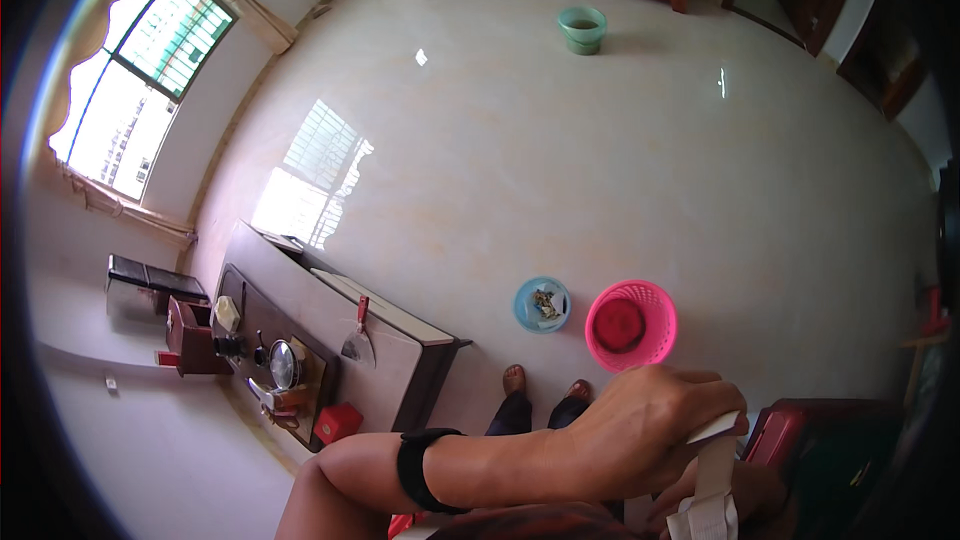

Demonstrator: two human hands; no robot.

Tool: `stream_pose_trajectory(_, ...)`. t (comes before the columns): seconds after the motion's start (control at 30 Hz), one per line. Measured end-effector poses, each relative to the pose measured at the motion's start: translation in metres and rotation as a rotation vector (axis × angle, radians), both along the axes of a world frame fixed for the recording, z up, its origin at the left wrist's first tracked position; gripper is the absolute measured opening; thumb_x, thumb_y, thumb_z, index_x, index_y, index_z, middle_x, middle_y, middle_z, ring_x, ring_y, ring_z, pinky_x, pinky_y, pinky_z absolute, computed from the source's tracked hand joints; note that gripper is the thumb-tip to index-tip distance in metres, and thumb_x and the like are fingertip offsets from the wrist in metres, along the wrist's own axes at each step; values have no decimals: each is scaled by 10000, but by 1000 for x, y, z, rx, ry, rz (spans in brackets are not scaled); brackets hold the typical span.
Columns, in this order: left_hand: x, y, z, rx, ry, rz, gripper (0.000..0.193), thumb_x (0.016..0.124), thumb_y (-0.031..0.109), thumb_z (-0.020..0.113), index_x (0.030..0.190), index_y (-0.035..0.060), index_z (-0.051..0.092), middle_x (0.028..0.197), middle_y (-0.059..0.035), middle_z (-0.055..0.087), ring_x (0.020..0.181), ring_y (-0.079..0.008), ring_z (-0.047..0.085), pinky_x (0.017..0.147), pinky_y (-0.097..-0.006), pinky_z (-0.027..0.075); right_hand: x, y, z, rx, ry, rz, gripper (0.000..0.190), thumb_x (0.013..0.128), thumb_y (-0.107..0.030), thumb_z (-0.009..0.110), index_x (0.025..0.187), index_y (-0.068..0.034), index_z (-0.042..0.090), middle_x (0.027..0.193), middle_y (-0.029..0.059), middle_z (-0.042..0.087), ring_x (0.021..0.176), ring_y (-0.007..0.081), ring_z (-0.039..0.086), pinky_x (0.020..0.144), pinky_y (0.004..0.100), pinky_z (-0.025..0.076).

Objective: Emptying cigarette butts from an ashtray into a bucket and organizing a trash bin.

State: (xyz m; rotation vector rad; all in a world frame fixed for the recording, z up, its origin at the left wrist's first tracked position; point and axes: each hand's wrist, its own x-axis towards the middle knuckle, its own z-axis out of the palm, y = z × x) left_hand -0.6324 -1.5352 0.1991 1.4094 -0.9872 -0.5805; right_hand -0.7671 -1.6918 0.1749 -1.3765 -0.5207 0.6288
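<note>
My left hand (660, 416) reaches across the bottom of the view to the right side, with a black band (424, 469) around its forearm. Its fingers are closed on the end of a white fabric strap (714, 469), which runs down to a wider, folded white part (701, 519) at the lower edge. Behind the strap is my right hand (757, 491), largely hidden by the strap and the left hand. Whether the strap goes around the right wrist is not visible.
Before my feet stand a blue bin (541, 305) holding scraps and a pink perforated basket (631, 326). To the left, a table (390, 371) carries a red-handled scraper (361, 334) and a tea tray (330, 367). A green bucket (583, 30) stands farther off; dark-red furniture (780, 431) is at right.
</note>
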Motion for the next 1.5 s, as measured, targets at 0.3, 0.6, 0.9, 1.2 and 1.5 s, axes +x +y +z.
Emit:
stream_pose_trajectory(0.3, -14, 32, 52, -102, -168, 63, 265, 554, -49, 572, 805, 14, 512, 703, -125, 514, 622, -338, 531, 500, -391, 408, 31, -4, 26, -295, -570, -306, 137, 669, -187, 649, 686, -78, 567, 648, 56, 582, 513, 190, 539, 440, 283, 382)
stream_pose_trajectory(0.6, -13, 71, 83, -216, -195, 334, 118, 696, 22, 592, 804, 21, 545, 679, -115, 541, 590, -283, 548, 497, -351, 421, 79, 2, 80, -461, -918, -243, 136, 646, -186, 647, 673, -85, 559, 657, 16, 573, 497, 154, 521, 434, 254, 362)
stream_pose_trajectory(0.9, 46, 46, 90, -180, -275, 243, 133, 798, 76, 527, 695, -7, 533, 593, -129, 515, 521, -271, 510, 480, -327, 394, 60, 22, 80, -231, -447, -70, 266, 635, -167, 711, 841, -38, 601, 810, 78, 593, 682, 201, 572, 587, 293, 438)
stream_pose_trajectory(1.2, 63, 28, 87, -74, -341, 151, 160, 825, 90, 511, 742, -28, 580, 608, -87, 567, 532, -133, 522, 515, -262, 421, 55, 34, 104, -44, 239, -373, 813, 707, -647, 475, 1114, 56, 508, 1064, 122, 552, 1011, 172, 506, 879, 310, 359)
stream_pose_trajectory(1.5, 58, 49, 61, 3, -232, 161, 172, 835, 93, 501, 741, -30, 576, 606, -71, 556, 553, -103, 498, 528, -247, 407, 82, 63, 59, 430, 128, -244, 560, 825, -462, 477, 880, 87, 569, 702, 200, 576, 521, 236, 535, 446, 315, 421)
